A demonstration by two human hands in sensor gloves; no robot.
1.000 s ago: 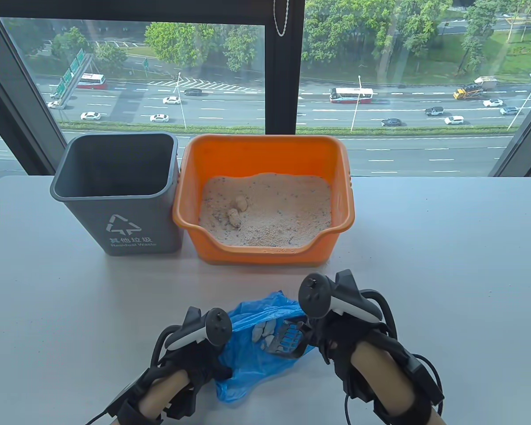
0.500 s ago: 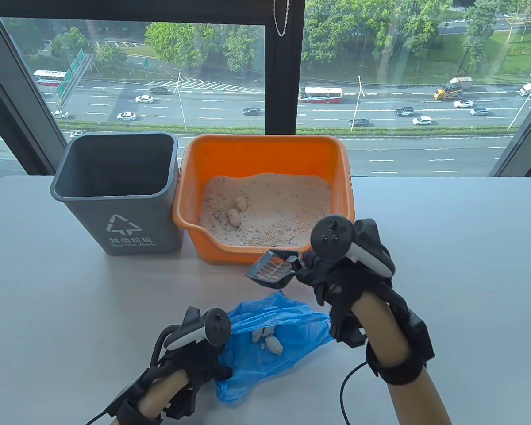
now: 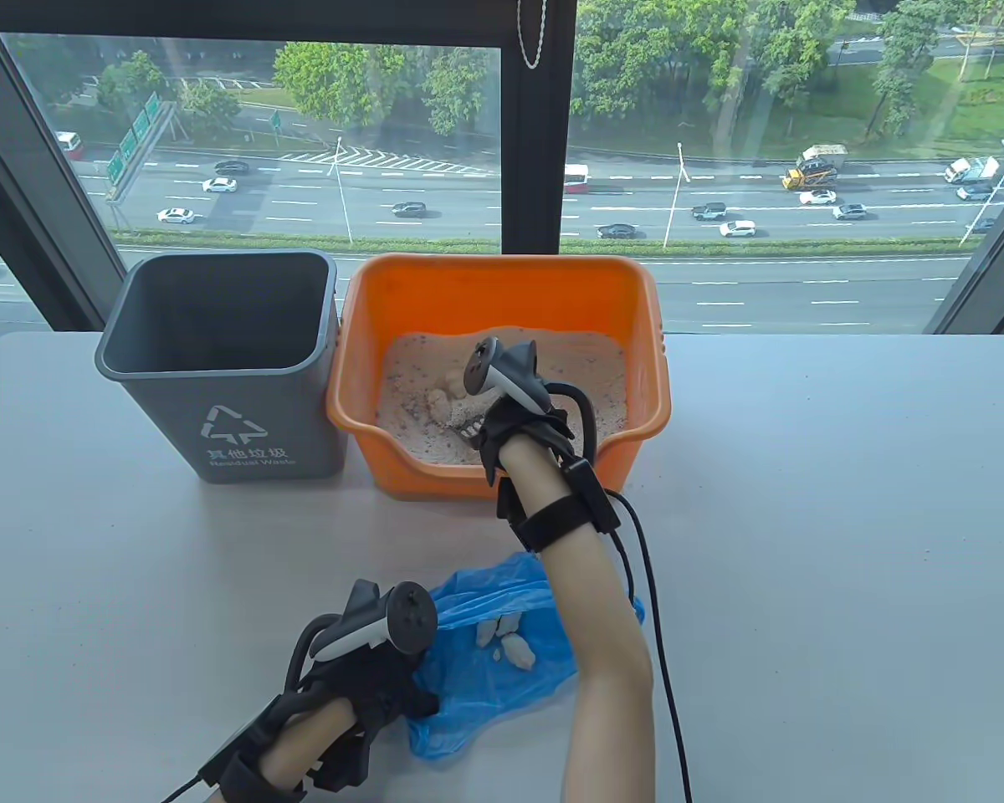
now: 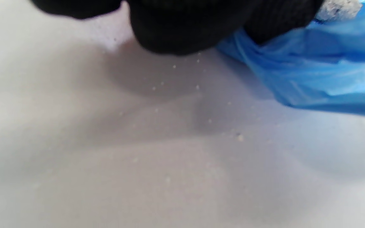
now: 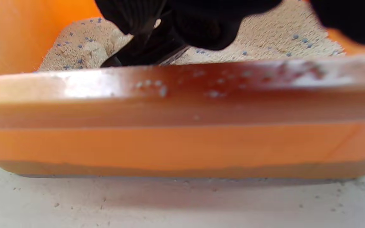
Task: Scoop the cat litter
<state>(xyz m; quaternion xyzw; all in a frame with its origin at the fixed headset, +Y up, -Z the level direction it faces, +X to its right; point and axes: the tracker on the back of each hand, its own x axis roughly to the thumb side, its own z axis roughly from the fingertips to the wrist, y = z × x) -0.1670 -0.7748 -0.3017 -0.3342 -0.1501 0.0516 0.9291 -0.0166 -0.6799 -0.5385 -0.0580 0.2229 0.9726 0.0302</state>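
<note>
The scoop (image 3: 468,429) is down in the litter (image 3: 577,381) inside the orange tray (image 3: 502,284), near the tray's front wall and just beside the pale clumps (image 3: 445,401) left of the tray's middle. Only its slotted front edge shows past the right hand (image 3: 514,418), which is clenched round the handle; in the right wrist view the dark handle (image 5: 144,50) runs down from the gloved fingers (image 5: 201,28) into the litter behind the tray's front lip.

In front of the tray, nearer the person, a blue plastic bag (image 3: 485,661) lies open on the table (image 3: 845,519) with a few pale lumps (image 3: 506,640) inside it. The left hand (image 3: 376,669) rests at the bag's left edge and pinches the plastic. The left wrist view shows scattered grains (image 4: 198,87) on the table below it.

A grey waste bin (image 3: 226,368) stands touching the tray's left side.
</note>
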